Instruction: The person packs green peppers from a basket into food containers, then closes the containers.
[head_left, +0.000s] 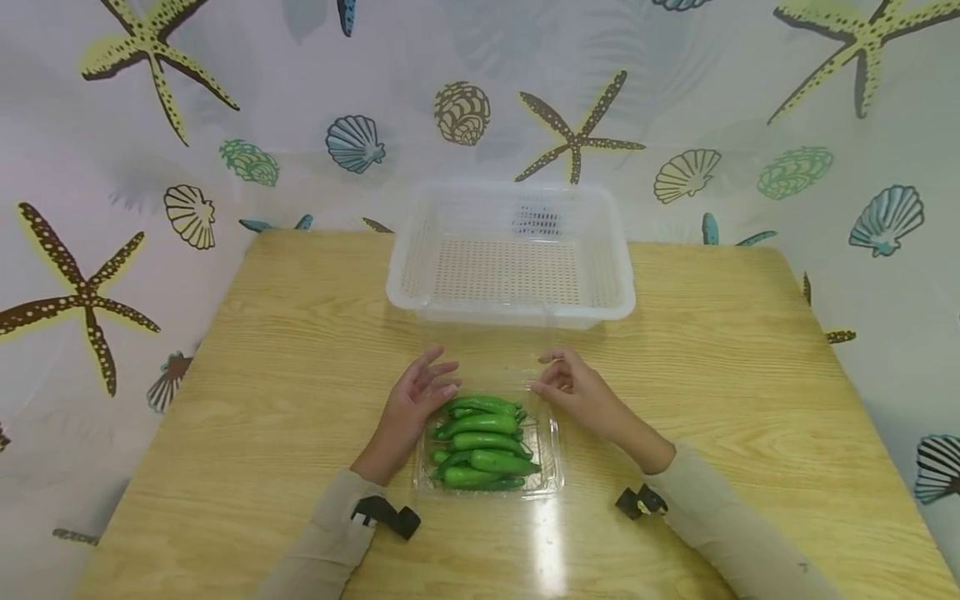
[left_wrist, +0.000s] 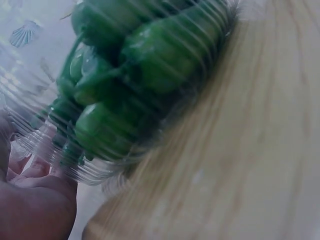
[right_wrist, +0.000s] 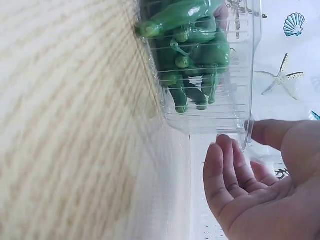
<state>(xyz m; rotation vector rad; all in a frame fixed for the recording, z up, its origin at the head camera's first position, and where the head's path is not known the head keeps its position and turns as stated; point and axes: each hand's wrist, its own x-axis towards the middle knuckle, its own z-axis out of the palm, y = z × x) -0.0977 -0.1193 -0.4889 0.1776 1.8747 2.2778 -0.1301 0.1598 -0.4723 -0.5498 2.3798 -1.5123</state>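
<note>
Left forearm in a beige sleeve, a black strap point(head_left: 388, 515) at the wrist, lying on the table point(head_left: 247, 400). Left hand point(head_left: 415, 397): at the left far corner of the tray point(head_left: 551, 479), fingers straight and spread, nothing gripped; whether the fingertips touch the tray rim cannot be told from the head view, and the left wrist view is blurred, showing only the heel of the hand point(left_wrist: 32, 207) just beside the ribbed clear wall of the tray point(left_wrist: 100, 170). Tray: clear plastic, shallow, open at the top, standing flat on the table near its front edge, midway between the two hands. Peppers point(head_left: 480, 442): green, slender, several piled lengthwise inside the tray, filling most of it; seen through the tray wall in both wrist views point(left_wrist: 150, 60) point(right_wrist: 192, 55). Basket point(head_left: 510, 312): white, perforated, rectangular, on the table beyond the tray, near the far edge, apart from both hands. Right hand point(head_left: 573, 392): at the right far corner of the tray, fingers loosely bent. In the right wrist view the thumb point(right_wrist: 267, 132) lies against the corner of the tray point(right_wrist: 210, 122), and the other fingers point(right_wrist: 225, 165) are half curled just below it, apart from the wall; the hand point(right_wrist: 260, 185) closes on nothing. Right forearm in a beige sleeve, a black strap point(head_left: 640, 502) at the wrist. Backdrop point(head_left: 150, 167): pale sheet printed with starfish and shells, around the table on three sides.
</note>
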